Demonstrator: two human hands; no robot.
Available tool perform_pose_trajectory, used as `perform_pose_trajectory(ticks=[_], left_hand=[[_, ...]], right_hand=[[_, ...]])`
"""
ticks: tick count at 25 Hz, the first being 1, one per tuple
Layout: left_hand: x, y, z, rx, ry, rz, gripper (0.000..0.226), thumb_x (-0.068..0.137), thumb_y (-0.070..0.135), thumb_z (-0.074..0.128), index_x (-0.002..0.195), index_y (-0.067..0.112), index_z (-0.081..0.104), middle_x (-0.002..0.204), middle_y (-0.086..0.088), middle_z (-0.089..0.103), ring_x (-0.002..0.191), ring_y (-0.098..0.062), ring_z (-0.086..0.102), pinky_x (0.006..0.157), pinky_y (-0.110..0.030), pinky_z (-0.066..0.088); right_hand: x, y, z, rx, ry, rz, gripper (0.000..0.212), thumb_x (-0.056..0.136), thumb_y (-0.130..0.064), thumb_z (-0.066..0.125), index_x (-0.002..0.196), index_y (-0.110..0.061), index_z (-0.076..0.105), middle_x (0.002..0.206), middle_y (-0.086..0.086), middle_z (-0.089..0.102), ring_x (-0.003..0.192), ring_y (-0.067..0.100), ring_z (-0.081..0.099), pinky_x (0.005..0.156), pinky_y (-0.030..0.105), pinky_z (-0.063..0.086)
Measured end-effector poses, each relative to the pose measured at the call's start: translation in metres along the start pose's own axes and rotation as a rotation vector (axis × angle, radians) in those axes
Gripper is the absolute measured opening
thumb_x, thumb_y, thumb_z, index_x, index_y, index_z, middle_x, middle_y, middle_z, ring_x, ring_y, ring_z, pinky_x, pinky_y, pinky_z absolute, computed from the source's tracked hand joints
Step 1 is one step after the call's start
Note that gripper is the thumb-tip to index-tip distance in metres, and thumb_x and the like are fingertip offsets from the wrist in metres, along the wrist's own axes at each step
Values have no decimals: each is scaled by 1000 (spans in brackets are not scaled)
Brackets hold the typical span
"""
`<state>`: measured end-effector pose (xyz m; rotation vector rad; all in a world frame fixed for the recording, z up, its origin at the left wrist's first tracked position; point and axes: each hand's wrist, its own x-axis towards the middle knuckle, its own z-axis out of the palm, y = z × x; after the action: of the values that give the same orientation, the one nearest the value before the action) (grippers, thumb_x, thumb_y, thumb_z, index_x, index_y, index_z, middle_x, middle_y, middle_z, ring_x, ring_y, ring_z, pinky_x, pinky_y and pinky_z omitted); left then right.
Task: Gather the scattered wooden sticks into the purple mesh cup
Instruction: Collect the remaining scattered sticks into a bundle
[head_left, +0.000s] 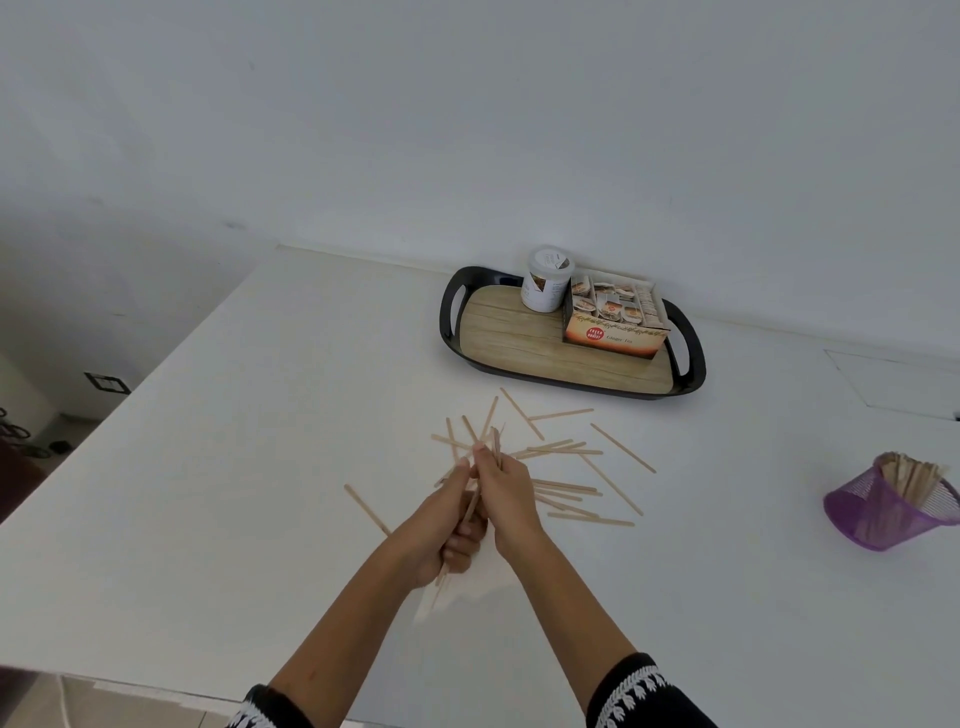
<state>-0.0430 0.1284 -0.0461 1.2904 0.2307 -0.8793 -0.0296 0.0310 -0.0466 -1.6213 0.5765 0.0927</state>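
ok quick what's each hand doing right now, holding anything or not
Left hand: fingers curled round a bundle of wooden sticks.
Right hand: pinching a few sticks by its fingertips, over the scattered pile.

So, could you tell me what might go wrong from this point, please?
The left hand holds a loose bundle of sticks while the right hand pinches more; some could slip out. The purple mesh cup stands far to the right, leaning and already holding sticks, so a hurried drop might tip it. One stick lies apart at left and may be overlooked.
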Motion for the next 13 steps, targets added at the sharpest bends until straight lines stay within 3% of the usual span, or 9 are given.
perform_pose_trajectory(ticks=[3, 6, 8, 13], left_hand=[[-5, -2, 4, -69, -72, -84, 57, 93, 64, 35, 62, 17, 46, 53, 4, 26, 40, -8, 16, 35, -18, 15], [-12, -7, 2, -30, -103, -119, 50, 94, 59, 40, 63, 20, 45, 54, 5, 25, 42, -7, 15, 36, -18, 13], [-16, -7, -1, -26, -76, -113, 47, 94, 56, 43, 64, 20, 43, 55, 5, 26, 43, -7, 14, 36, -18, 13], [-16, 13, -2, -94, 101, 30, 34, 99, 41, 44, 74, 17, 41, 53, 4, 32, 42, -8, 21, 38, -19, 19]], right_hand=[[4, -8, -8, 117, 54, -16, 44, 97, -38, 44, 61, -12, 45, 54, 2, 42, 47, 14, 43, 51, 29, 38], [13, -22, -25, 570, 119, 70, 37, 99, -33, 43, 68, -12, 44, 54, 1, 41, 39, 10, 43, 47, 25, 42], [17, -29, -41, 739, 133, 123, 36, 99, -35, 43, 71, -13, 43, 53, -1, 38, 36, 8, 38, 39, 20, 38], [11, -19, -58, 641, -53, 238, 33, 97, -32, 49, 70, -14, 46, 44, -7, 28, 30, 4, 21, 29, 15, 17]])
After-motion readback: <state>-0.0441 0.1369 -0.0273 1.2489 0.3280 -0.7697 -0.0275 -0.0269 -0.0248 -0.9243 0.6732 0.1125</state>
